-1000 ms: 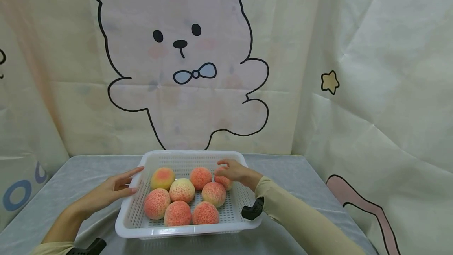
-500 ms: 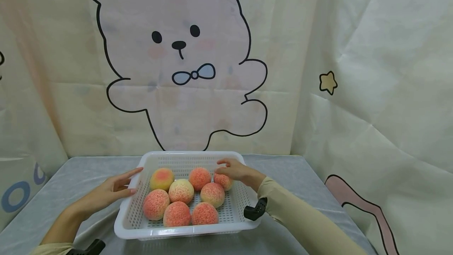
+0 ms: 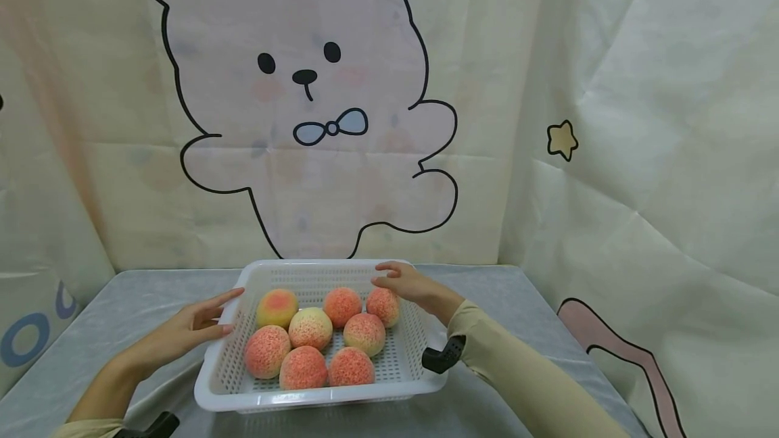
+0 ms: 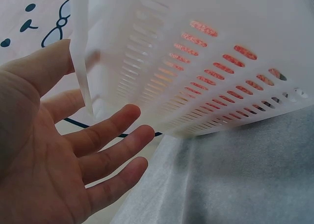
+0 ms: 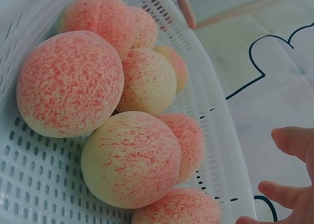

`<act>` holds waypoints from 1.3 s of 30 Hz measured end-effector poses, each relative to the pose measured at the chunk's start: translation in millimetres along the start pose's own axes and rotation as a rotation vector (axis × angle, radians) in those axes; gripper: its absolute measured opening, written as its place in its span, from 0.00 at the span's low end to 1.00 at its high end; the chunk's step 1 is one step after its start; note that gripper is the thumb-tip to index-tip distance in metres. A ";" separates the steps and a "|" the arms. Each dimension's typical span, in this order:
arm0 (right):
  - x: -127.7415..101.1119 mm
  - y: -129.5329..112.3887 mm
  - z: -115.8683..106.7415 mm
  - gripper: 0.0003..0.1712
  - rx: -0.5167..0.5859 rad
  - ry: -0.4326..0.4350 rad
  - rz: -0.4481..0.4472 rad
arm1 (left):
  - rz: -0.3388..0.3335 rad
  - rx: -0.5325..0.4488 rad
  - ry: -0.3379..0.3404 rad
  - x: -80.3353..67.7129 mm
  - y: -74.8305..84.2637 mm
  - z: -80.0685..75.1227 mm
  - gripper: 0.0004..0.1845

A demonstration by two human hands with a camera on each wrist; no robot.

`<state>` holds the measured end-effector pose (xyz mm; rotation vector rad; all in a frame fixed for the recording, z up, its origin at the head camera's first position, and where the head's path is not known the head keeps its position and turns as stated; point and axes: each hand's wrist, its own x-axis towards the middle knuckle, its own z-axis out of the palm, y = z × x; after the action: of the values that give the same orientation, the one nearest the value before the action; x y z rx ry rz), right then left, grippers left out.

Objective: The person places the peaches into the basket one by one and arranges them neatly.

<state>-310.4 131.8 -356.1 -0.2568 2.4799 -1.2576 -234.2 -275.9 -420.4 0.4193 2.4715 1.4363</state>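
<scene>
Since the earlier frames, the right hand (image 3: 406,284) has lifted off the peach (image 3: 383,306) at the far right of the basket (image 3: 322,397) and now hovers just above it, fingers loosely spread and holding nothing. That peach lies exposed inside the basket, touching its neighbours. Eight peaches in all rest clustered on the basket floor, seemingly kept from rolling by the walls. Left hand (image 3: 193,324) lies flat against the basket's left wall, fingers straight and apart, thumb near the rim; this appears to steady the basket. Basket sits on the grey cloth-covered table (image 3: 535,316), in front of a rabbit-print backdrop (image 3: 316,100).
</scene>
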 end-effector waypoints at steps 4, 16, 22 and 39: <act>-2.9 0.2 -3.1 0.32 0.020 -0.005 -0.007 | -0.005 -0.003 0.004 -0.3 0.3 0.3 0.41; -7.3 11.8 -13.4 0.29 0.111 0.007 -0.065 | 0.004 0.000 -0.005 -2.2 2.1 0.7 0.40; -10.1 13.2 -18.7 0.26 0.214 0.068 -0.073 | -0.004 0.004 -0.005 -1.5 2.6 0.6 0.41; -14.5 28.6 -31.5 0.27 0.431 0.151 -0.115 | 0.006 -0.010 -0.009 -0.4 0.7 -0.9 0.40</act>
<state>-309.3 176.7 -358.7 -0.1998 2.2609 -1.8784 -234.1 -276.5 -419.4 0.4311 2.4573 1.4450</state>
